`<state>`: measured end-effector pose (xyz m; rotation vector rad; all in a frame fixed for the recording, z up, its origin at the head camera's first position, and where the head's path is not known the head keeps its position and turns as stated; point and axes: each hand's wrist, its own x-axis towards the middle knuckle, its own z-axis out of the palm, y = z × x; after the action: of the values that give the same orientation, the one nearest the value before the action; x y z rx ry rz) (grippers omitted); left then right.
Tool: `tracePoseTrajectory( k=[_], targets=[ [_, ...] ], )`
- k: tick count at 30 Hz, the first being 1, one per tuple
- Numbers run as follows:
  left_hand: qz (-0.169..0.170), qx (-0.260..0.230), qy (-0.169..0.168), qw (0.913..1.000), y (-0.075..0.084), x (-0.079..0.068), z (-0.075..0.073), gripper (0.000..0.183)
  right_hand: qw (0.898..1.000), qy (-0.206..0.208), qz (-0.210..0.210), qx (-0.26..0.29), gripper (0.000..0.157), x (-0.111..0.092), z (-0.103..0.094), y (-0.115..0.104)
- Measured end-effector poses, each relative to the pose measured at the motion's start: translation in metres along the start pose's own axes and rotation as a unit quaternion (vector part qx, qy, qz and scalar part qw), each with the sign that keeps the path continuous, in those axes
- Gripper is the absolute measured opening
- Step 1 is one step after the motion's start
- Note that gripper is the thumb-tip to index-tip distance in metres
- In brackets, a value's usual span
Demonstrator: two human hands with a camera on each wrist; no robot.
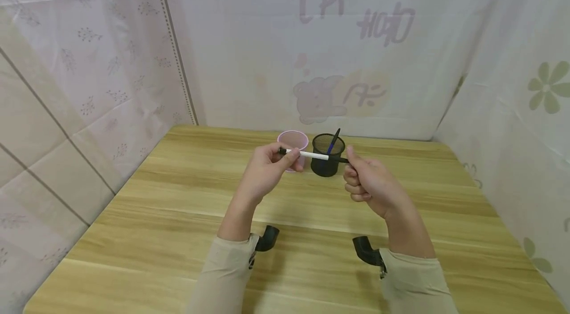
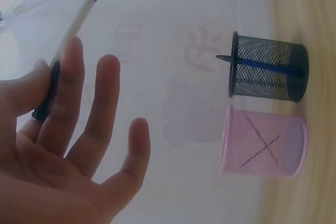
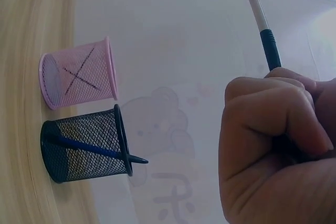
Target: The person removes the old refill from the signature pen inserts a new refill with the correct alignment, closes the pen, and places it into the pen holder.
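A pen (image 1: 313, 155) with a white barrel and black ends is stretched between both hands, above the table and in front of two mesh cups. My left hand (image 1: 267, 170) pinches one black end with thumb and index finger; its other fingers (image 2: 105, 98) are spread away from the pen in the left wrist view. Around the opposite black end, my right hand (image 1: 376, 183) has its fingers curled, with the thumb along the pen. That fist hides the pen's tip in the right wrist view, where the white barrel (image 3: 255, 6) runs up toward the left fingertips.
Behind the hands stand a pink mesh cup (image 2: 265, 142) and, to its right, a black mesh cup (image 1: 325, 169) holding a blue and black pen (image 3: 100, 149). The wooden table (image 1: 178, 195) meets printed curtains (image 1: 249, 57) at back and sides. Black curved mounts (image 1: 267, 239) sit at both wrists.
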<state>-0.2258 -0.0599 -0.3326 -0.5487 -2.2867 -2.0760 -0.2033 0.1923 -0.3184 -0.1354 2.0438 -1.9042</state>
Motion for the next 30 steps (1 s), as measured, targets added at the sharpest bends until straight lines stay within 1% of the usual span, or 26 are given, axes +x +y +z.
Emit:
tracePoseTrajectory(
  k=[3, 6, 10, 18, 22, 30],
  targets=[
    [0.002, 0.01, -0.004, 0.9999, 0.0023, -0.0003, 0.0008, 0.025, 1.0, 0.008, -0.003, 0.007, 0.056, -0.0003, 0.0, -0.0007],
    [-0.006, 0.022, -0.011, 0.9997, 0.0034, -0.0007, 0.0017, 0.031, 1.0, 0.018, -0.011, 0.016, 0.054, -0.0001, -0.0002, -0.0013],
    [-0.02, 0.032, -0.006, 0.9993, 0.004, -0.0008, 0.0026, 0.033, 0.999, 0.024, -0.021, 0.013, 0.052, -0.0003, -0.0004, -0.0017],
    [-0.037, 0.02, 0.014, 0.999, 0.0013, -0.0015, 0.0016, 0.031, 0.998, 0.016, -0.057, -0.009, 0.043, -0.0017, -0.0007, -0.002],
    [-0.037, 0.021, 0.019, 0.9989, 0.0002, -0.0006, 0.0019, 0.031, 0.998, 0.017, -0.056, -0.013, 0.042, -0.0016, -0.0014, -0.0015],
    [-0.051, 0.021, 0.023, 0.9982, 0.0011, -0.001, 0.0033, 0.035, 0.998, 0.021, -0.055, -0.022, 0.038, -0.0035, -0.0021, -0.0007]
  ],
)
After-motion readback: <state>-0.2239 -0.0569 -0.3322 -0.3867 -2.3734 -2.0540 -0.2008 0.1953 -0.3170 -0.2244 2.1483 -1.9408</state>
